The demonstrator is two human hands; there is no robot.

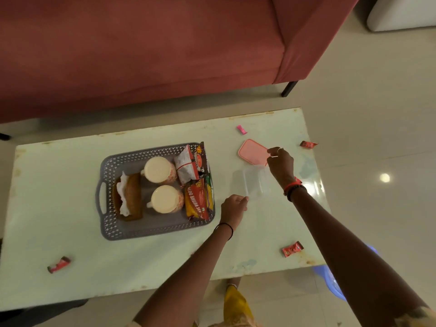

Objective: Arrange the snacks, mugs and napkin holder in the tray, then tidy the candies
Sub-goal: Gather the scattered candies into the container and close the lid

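The pale table (70,185) (scuffed at its edges) carries a grey tray (155,228), a pink lid (251,152) and four scattered wrapped candies (292,249).

A red-and-yellow snack packet (197,201) at the tray's (141,228) right side, mid-frame, read "ALOO BHUJIA SEV". Print on the white packet (187,167) above it and on the candies (292,249) was unreadable.
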